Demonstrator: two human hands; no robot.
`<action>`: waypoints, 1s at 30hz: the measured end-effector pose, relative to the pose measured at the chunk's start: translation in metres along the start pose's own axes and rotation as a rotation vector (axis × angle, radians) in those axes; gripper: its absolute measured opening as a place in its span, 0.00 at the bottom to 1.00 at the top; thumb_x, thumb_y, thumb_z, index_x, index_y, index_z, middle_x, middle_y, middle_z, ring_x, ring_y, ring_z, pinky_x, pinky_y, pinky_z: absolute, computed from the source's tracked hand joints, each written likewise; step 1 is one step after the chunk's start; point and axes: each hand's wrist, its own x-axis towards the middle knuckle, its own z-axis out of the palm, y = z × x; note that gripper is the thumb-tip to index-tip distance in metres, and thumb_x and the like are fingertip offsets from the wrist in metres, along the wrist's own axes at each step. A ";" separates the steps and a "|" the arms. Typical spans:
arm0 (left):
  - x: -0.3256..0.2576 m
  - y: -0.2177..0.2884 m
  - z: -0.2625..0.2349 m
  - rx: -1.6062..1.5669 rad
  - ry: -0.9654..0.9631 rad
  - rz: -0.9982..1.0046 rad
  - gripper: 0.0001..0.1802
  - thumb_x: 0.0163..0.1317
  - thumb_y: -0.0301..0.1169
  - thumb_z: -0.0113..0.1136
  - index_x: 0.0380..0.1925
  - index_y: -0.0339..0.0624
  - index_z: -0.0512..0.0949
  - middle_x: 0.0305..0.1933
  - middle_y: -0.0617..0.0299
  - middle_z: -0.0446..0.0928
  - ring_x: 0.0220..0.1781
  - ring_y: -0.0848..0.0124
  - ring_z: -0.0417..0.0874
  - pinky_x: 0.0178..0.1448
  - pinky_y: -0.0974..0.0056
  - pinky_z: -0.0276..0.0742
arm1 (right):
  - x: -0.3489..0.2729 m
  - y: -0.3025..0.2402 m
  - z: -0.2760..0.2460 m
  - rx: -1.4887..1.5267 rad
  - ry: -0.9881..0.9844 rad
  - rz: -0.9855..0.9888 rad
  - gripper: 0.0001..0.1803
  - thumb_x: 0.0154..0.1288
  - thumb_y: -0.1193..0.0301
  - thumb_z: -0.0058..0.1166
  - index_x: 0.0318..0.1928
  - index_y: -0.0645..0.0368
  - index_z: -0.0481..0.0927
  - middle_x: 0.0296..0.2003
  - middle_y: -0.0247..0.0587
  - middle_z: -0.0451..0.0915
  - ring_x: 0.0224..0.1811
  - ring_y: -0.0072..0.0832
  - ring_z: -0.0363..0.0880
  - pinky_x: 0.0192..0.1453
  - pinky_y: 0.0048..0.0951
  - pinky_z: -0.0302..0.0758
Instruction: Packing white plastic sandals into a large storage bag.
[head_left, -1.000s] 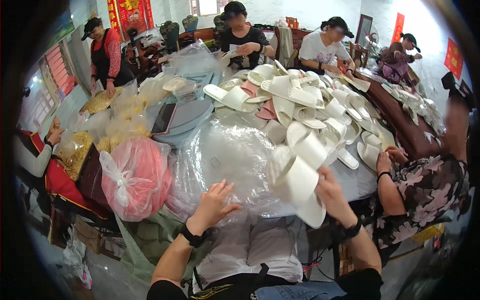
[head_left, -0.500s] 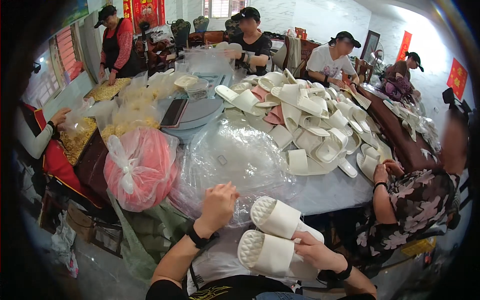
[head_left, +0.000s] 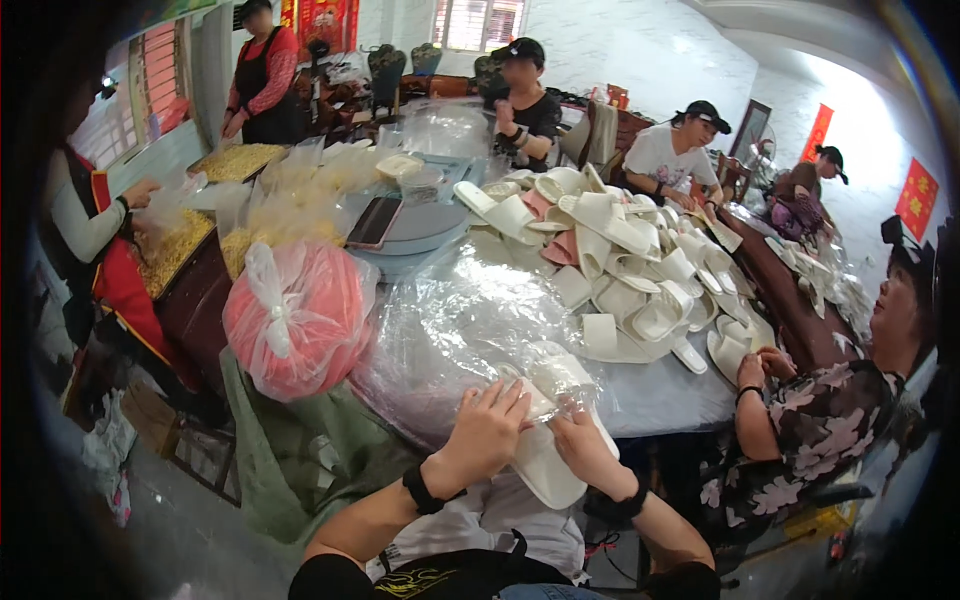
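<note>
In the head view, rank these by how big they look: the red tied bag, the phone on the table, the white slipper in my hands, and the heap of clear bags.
Largest to smallest:
1. Heap of clear bags
2. Red tied bag
3. White slipper, though it is nearest the camera, so unsure
4. Phone

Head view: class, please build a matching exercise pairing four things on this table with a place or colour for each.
Things:
1. pair of white slippers
2. tied plastic bag
3. phone
4. pile of white slippers

Descriptions:
A. dark, lying flat on a round grey tray
B. pink-red, knotted at the top
C. heaped at the table's middle
D. half inside a clear bag, held by both hands

Pairs: 1-D, 2-B, 3-A, 4-C
</note>
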 end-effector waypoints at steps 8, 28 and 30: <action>0.005 0.000 -0.014 -0.103 0.051 0.069 0.22 0.68 0.33 0.59 0.59 0.36 0.78 0.67 0.48 0.76 0.68 0.47 0.75 0.67 0.45 0.65 | 0.079 0.032 0.050 0.126 0.211 -0.071 0.22 0.64 0.82 0.52 0.60 0.67 0.75 0.67 0.70 0.64 0.66 0.62 0.66 0.67 0.48 0.71; -0.014 -0.065 -0.018 -0.295 -0.084 0.002 0.34 0.67 0.47 0.64 0.67 0.41 0.72 0.75 0.43 0.66 0.77 0.43 0.65 0.77 0.39 0.58 | 0.090 0.002 0.072 -0.186 0.241 -0.081 0.27 0.62 0.75 0.56 0.64 0.56 0.77 0.77 0.58 0.55 0.66 0.61 0.69 0.67 0.52 0.71; -0.018 -0.078 -0.014 -0.272 -0.129 -0.004 0.33 0.67 0.45 0.65 0.67 0.40 0.73 0.75 0.42 0.66 0.78 0.44 0.63 0.78 0.39 0.57 | 0.053 -0.011 0.051 -0.258 0.096 -0.044 0.29 0.60 0.76 0.58 0.65 0.53 0.77 0.77 0.53 0.56 0.68 0.63 0.67 0.69 0.56 0.67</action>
